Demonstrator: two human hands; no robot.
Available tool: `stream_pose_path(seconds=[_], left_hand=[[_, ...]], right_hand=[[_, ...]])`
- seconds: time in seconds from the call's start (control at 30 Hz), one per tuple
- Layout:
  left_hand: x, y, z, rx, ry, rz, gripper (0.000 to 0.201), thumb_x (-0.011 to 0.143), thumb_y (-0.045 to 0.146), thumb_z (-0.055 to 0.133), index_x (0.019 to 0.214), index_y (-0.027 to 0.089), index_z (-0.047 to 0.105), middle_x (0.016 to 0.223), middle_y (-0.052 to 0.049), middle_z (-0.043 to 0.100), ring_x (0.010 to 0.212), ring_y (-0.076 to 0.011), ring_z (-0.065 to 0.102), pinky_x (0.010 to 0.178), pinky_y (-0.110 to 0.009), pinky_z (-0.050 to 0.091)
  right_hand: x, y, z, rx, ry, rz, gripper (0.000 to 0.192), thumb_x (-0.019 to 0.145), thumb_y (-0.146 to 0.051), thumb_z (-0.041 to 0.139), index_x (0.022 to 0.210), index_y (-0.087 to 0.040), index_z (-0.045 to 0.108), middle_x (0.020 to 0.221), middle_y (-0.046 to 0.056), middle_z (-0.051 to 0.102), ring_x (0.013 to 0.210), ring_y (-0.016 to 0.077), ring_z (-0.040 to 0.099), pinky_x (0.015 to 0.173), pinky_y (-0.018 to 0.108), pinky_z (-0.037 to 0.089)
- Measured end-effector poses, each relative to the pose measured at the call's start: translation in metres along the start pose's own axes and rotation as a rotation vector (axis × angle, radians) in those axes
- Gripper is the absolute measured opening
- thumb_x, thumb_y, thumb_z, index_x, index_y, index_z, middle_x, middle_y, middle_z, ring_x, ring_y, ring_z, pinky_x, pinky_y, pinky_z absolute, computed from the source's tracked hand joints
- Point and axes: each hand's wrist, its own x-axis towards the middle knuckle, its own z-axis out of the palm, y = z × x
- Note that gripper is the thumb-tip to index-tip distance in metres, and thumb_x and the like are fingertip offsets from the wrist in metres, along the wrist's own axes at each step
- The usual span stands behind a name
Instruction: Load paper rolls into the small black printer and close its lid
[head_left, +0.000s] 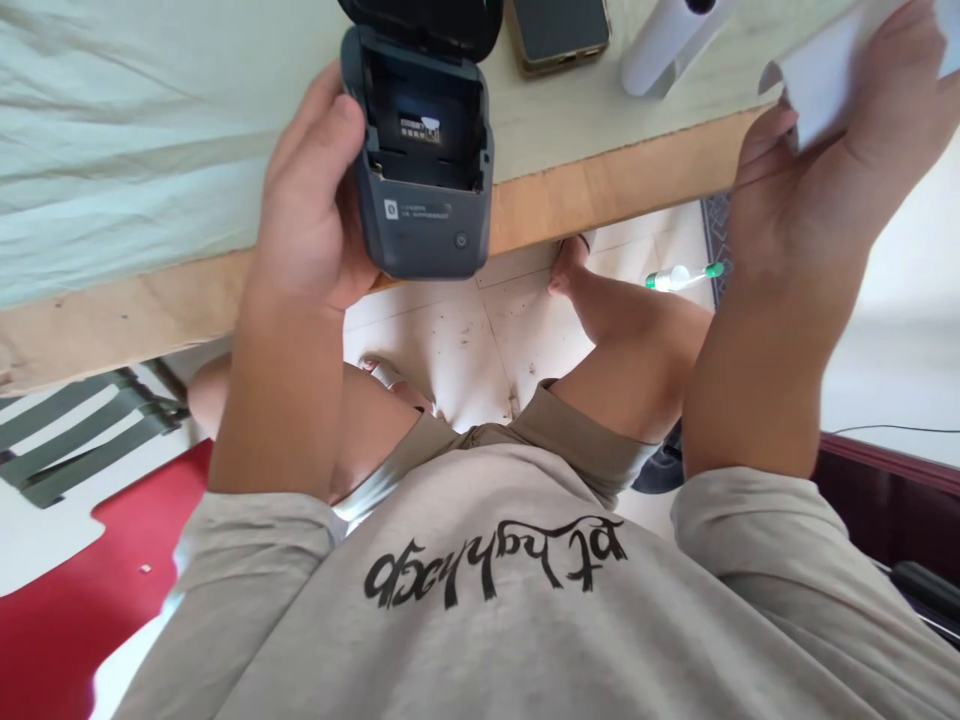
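Note:
My left hand [315, 190] is wrapped round the side of a dark grey portable label printer [424, 235], thumb on its upper left edge. The printer's black lid is swung up, and its roll bay shows a small printed sticker inside and no roll. At the upper right, my right hand [832, 170] holds a piece of white paper [829, 85] that curls at its left end; part of it runs behind the fingers and out of the frame. Between the hands, a roll of white paper [656, 55] lies on the table with its loose end hanging out.
A dark phone-like device [559, 30] with a worn case lies beside the printer. The table's wooden edge [600, 185] runs in front of my legs. Below are a green-capped white bottle [671, 278], a folding frame with green straps [82, 430] and a red surface [135, 560].

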Motion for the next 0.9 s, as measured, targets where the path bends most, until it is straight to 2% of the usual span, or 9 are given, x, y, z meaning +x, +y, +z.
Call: stream_pose_path(seconds=[0.07,0.1,0.23,0.33,0.5,0.57,0.67,0.83,0.9], left_hand=[[0.0,0.001,0.003,0.025,0.005,-0.003,0.032,0.094,0.021,0.025,0.11,0.015,0.052,0.108,-0.005,0.061,0.108,-0.0253,0.052,0.096,-0.041,0.045],[0.0,0.002,0.005,0.04,0.012,-0.001,0.034,0.094,0.02,0.023,0.111,0.014,0.052,0.109,-0.005,0.061,0.109,-0.0254,0.052,0.099,-0.042,0.044],[-0.002,0.004,0.01,0.062,0.05,0.017,0.038,0.094,0.018,0.018,0.115,0.011,0.049,0.114,-0.007,0.059,0.114,-0.0261,0.05,0.107,-0.047,0.037],[-0.002,0.004,0.009,0.044,0.077,-0.004,0.036,0.094,0.019,0.022,0.112,0.013,0.053,0.111,-0.006,0.06,0.111,-0.0243,0.053,0.106,-0.043,0.039],[-0.003,0.004,0.009,0.024,0.122,-0.035,0.034,0.093,0.02,0.026,0.11,0.015,0.055,0.112,-0.007,0.06,0.111,-0.0244,0.053,0.102,-0.041,0.042],[-0.002,0.003,0.01,-0.008,0.124,-0.022,0.032,0.093,0.018,0.027,0.108,0.015,0.055,0.11,-0.007,0.06,0.107,-0.0226,0.055,0.1,-0.039,0.042],[0.001,0.0,0.009,-0.078,0.064,0.014,0.03,0.093,0.017,0.028,0.106,0.014,0.055,0.105,-0.006,0.061,0.102,-0.0197,0.057,0.097,-0.036,0.043],[0.005,-0.007,0.001,-0.008,-0.086,0.055,0.04,0.095,0.016,0.014,0.103,0.02,0.053,0.102,0.002,0.065,0.103,-0.0161,0.054,0.101,-0.042,0.043],[0.004,-0.007,0.0,0.001,-0.037,0.042,0.04,0.096,0.02,0.013,0.103,0.022,0.052,0.102,0.004,0.064,0.107,-0.0178,0.051,0.106,-0.042,0.04]], right_hand=[[-0.008,-0.001,0.001,0.159,0.18,-0.189,0.022,0.077,-0.025,0.06,0.097,-0.033,0.057,0.096,-0.005,0.051,0.091,0.0077,0.061,0.057,0.016,0.052],[-0.01,-0.001,0.001,0.214,0.222,-0.223,0.022,0.073,-0.022,0.063,0.094,-0.028,0.057,0.09,-0.003,0.05,0.086,0.0091,0.061,0.053,0.018,0.052],[-0.011,-0.002,0.002,0.246,0.164,-0.178,0.022,0.072,-0.026,0.064,0.088,-0.022,0.051,0.086,-0.003,0.049,0.068,0.0034,0.054,0.047,0.017,0.05],[-0.007,-0.001,0.006,0.277,0.122,-0.194,0.031,0.07,-0.023,0.065,0.097,-0.022,0.049,0.08,-0.004,0.048,0.065,0.0041,0.056,0.042,0.016,0.048],[0.0,-0.002,0.02,0.324,0.015,-0.229,0.035,0.063,-0.023,0.073,0.092,-0.022,0.052,0.072,-0.007,0.048,0.055,0.0022,0.054,0.038,0.015,0.049],[-0.003,-0.005,0.027,0.318,-0.037,-0.293,0.034,0.064,-0.025,0.075,0.09,-0.022,0.052,0.071,-0.007,0.05,0.058,0.004,0.057,0.038,0.016,0.049],[-0.016,-0.013,0.039,0.278,-0.045,-0.35,0.029,0.066,-0.03,0.074,0.084,-0.024,0.053,0.07,-0.007,0.051,0.077,0.0095,0.064,0.042,0.015,0.05],[-0.033,-0.03,0.065,0.093,-0.06,-0.222,0.019,0.076,-0.026,0.062,0.085,-0.022,0.045,0.084,-0.008,0.058,0.082,0.0089,0.064,0.061,0.022,0.057],[-0.025,-0.033,0.077,0.088,-0.086,-0.135,0.031,0.075,-0.022,0.064,0.088,-0.022,0.037,0.088,-0.008,0.057,0.084,0.0083,0.063,0.065,0.022,0.059]])
